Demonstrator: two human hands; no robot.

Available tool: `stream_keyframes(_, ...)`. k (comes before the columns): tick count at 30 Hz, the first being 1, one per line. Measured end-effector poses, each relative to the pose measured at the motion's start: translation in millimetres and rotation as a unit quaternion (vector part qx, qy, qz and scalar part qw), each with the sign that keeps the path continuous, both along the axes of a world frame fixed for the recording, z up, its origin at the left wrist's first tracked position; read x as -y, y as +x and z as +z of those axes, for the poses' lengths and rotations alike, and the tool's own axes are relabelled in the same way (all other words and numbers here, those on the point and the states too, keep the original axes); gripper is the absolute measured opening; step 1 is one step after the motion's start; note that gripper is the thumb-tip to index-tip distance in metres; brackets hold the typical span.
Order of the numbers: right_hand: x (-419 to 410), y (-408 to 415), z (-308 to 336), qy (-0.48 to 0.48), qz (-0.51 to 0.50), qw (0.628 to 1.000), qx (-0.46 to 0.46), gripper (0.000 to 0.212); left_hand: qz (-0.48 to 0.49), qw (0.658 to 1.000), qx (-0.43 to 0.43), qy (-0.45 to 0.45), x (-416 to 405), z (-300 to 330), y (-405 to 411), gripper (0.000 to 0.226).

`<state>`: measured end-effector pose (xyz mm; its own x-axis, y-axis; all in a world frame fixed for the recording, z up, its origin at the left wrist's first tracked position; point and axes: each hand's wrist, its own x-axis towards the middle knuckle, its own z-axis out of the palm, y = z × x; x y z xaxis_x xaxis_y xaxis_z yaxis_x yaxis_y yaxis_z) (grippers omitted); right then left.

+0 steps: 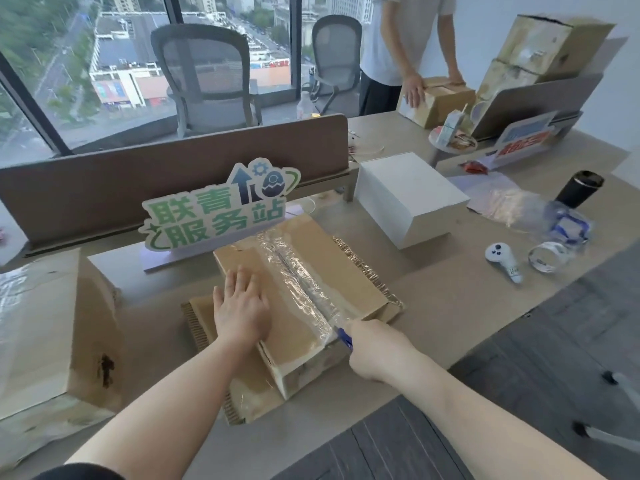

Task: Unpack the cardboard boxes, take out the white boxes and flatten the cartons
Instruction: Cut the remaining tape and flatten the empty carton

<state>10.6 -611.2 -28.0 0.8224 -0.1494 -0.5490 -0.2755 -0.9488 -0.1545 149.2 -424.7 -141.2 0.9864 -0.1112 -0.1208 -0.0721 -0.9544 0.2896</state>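
- Taped carton (52, 327), large, stands well to the left of the left hand, at the desk's left edge; a dark stain marks its near corner
- Green-lettered sign (214, 211) stands upright beyond the left hand, in front of the desk divider (173, 174)
- Left hand (242, 306) lies flat with straightened fingers, palm pressing the top of the cardboard box (298, 299)
- The cardboard box sits under both hands on flattened corrugated cardboard (207, 341); clear tape (304, 282) runs along its top seam
- Right hand (377, 351) is curled round a blue-handled cutter (344, 337), whose tip meets the near end of the taped seam
- White box (408, 199) rests beyond the right hand, apart from the cardboard box
- White controller (502, 261), tape roll (547, 256) and black tumbler (581, 188) lie to the right of the right hand
- Second person (408, 39) stands far beyond, both hands on another carton (436, 100)
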Motion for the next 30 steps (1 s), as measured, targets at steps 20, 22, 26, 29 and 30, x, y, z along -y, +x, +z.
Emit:
stream_keyframes(20,-24,-69,-62,0.451,-0.408,0.762,0.223,0.023,-0.227,0.972,-0.012,0.059,-5,12,-49,0.055)
stream_keyframes(22,-36,-67,-61,0.457,-0.430,0.745,0.228,0.025,-0.231,0.971,-0.005,0.060,-9,8,-51,0.055)
stream_keyframes(26,-54,-60,-64,0.453,-0.474,0.713,0.248,0.017,-0.235,0.971,0.005,0.040,-12,4,-53,0.055)
stream_keyframes(29,-63,-59,-67,0.443,-0.488,0.709,0.250,0.018,-0.232,0.972,0.012,0.032,-12,1,-55,0.055)
stream_keyframes(30,-66,-59,-66,0.443,-0.489,0.710,0.246,0.019,-0.229,0.973,0.017,0.028,-11,0,-56,0.055)
